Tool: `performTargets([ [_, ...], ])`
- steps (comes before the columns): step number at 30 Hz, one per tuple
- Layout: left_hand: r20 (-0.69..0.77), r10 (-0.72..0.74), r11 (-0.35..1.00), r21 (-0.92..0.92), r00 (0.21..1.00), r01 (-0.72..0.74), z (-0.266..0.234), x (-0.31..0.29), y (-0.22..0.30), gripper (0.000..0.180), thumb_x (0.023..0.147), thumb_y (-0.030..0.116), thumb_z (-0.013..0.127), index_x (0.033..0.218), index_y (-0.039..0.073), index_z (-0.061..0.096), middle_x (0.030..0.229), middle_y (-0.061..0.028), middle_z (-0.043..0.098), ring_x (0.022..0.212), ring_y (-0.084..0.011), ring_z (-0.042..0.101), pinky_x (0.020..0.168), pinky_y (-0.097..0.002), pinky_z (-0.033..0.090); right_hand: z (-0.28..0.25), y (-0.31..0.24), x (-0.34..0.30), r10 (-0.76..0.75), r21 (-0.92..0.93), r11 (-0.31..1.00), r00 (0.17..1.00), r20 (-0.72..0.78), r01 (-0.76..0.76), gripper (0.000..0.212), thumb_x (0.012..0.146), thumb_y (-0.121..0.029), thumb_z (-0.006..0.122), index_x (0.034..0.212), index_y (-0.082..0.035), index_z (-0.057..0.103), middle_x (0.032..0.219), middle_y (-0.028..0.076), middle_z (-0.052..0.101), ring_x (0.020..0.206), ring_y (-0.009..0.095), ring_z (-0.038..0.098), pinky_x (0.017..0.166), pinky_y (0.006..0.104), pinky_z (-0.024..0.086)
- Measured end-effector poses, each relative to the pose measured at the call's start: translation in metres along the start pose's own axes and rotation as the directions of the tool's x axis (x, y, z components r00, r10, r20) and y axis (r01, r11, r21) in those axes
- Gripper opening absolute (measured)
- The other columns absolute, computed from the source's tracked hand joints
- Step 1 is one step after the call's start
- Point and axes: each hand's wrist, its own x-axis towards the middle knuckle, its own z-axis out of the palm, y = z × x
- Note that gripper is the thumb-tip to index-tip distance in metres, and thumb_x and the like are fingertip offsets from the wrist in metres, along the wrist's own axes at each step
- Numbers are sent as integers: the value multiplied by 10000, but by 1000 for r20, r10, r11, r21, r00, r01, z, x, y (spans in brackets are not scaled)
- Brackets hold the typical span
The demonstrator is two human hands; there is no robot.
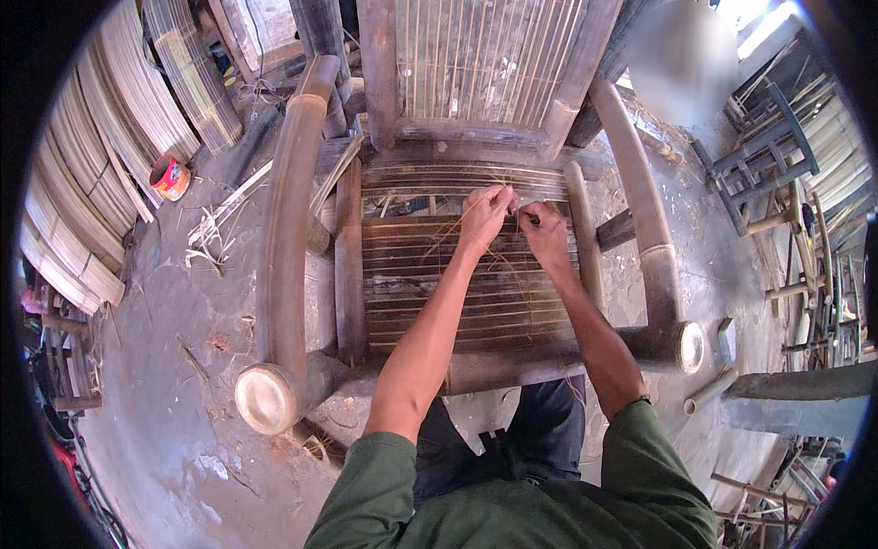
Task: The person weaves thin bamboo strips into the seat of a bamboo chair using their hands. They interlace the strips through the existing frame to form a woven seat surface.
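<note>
A bamboo chair (291, 229) stands before me, its seat made of thin slats (412, 306) laid side to side. Over the far part of the seat, my left hand (485, 218) is closed in a pinch on a thin brown strand (444, 240), whose loose lengths trail across the slats. Just to its right, my right hand (546, 231) is also closed, fingers pressed together near the left fingertips. Whatever the right fingers hold is too small to make out. Beyond both hands rises the slatted backrest (485, 64).
Bundles of split bamboo strips (82, 183) lean at the left, beside a red and yellow tin (170, 177). Offcut strips (224, 215) litter the concrete floor. At the right are a dark frame (764, 156) and a bamboo tube (710, 392). Thick armrests flank the seat.
</note>
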Motion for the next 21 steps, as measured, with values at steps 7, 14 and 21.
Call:
performTargets([
  [7,28,5,995,98,1000,-8,-2,4,10,315,924,274,543,820,6,673,674,-104,638,607,-209,598,612,-332,472,4,9,-2,20,-6,1000,999,35,-19,135,826,-131,631,861,-2,618,858,131,617,858,303,602,763,383,466],
  [14,-56,-8,999,-53,998,5,-12,14,28,286,939,267,562,874,17,683,863,-61,618,804,-160,565,745,-303,448,-16,-5,14,468,422,712,827,312,-562,358,881,-319,559,1018,4,631,896,57,604,931,200,561,890,311,402],
  [21,-30,37,998,51,999,-36,-28,20,52,258,939,241,564,883,22,689,909,-79,575,868,-182,568,761,-315,456,-8,8,-1,557,338,680,759,338,-650,327,898,-331,577,992,-26,648,924,22,628,879,133,555,804,278,426],
])
